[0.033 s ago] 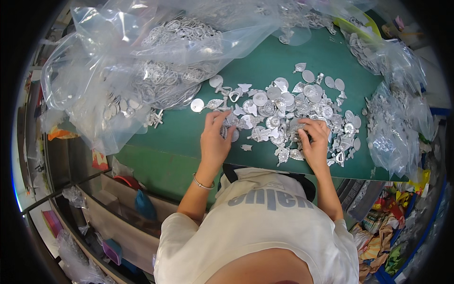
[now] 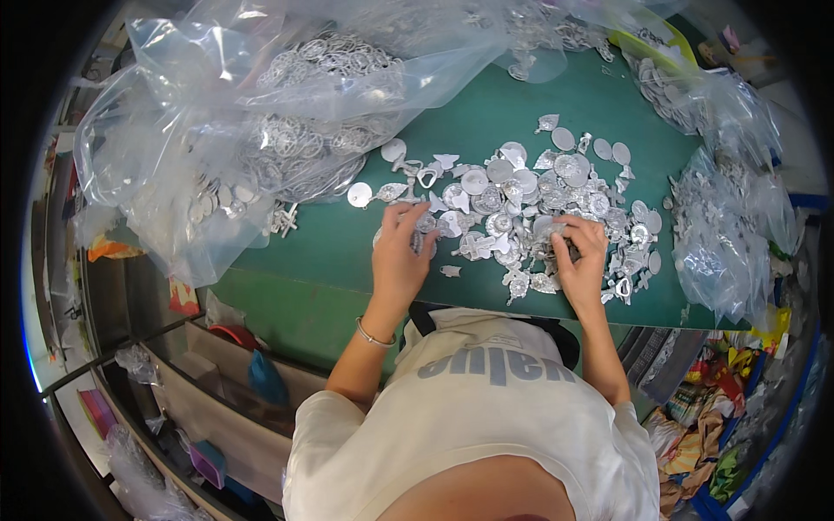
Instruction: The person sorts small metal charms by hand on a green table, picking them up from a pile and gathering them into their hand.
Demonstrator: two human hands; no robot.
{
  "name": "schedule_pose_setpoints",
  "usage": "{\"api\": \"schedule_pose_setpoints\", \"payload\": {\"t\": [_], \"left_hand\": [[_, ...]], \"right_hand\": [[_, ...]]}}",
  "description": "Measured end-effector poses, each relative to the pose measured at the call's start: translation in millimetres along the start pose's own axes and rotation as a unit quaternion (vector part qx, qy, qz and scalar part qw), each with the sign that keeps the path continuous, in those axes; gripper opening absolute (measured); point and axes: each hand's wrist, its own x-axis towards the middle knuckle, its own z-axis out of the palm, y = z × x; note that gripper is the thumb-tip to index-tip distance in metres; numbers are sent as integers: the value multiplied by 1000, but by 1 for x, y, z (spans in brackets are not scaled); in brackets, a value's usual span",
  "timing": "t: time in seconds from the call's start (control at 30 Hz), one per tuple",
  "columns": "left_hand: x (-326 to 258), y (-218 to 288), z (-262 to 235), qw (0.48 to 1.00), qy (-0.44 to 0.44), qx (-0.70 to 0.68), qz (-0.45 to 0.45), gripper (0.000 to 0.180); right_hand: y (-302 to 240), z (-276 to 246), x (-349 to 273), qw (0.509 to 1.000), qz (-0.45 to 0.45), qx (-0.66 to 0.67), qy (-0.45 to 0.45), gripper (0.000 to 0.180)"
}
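Note:
A spread of small silvery metal charms [image 2: 499, 200], discs, leaf shapes and figures among them, lies on the green table [image 2: 469, 104]. At its left edge my left hand [image 2: 401, 260] reaches over several pieces, fingers curved and apart from the thumb. Those pieces seem to rest on the table, partly hidden by the fingers. Toward the right of the pile, the fingertips and thumb of my right hand [image 2: 582, 260] close on a round metal charm [image 2: 544, 227]. One small charm [image 2: 450, 271] lies by itself between the hands, near the table's front edge.
A large clear plastic bag [image 2: 191, 156] of metal rings and pieces covers the table's left. More filled bags [image 2: 721, 234] stand along the right edge, with a yellow-green container [image 2: 669, 43] at the back right. Below left is an open drawer [image 2: 226, 382]; colourful wrappers [image 2: 695, 408] lie below right.
My left hand has shifted slightly right and its fingers have moved a little. The right hand stays almost in place at the pile. The whole view has drifted slightly.

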Motion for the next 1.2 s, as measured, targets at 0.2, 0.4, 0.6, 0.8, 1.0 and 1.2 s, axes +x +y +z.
{"api": "schedule_pose_setpoints", "payload": {"t": [0.2,0.4,0.6,0.8,1.0,1.2], "left_hand": [[39,34,41,985,-145,12,96,42],[73,40,86,946,-183,106,247,43],[58,31,69,956,-185,89,209,37],[26,16,42,983,-116,5,140,34],[26,17,30,992,-69,34,95,25],[42,32,38,986,-84,71,124,26]], "right_hand": [[14,-8,8,994,44,-53,82,27],[12,-7,43,993,-11,-87,85,21],[23,-9,37,996,-16,-71,46,21],[27,-8,43,985,-19,-151,78,29],[24,-7,30,984,-47,-168,-24,33],[13,0,63,985,-107,-133,-13,24]]}}
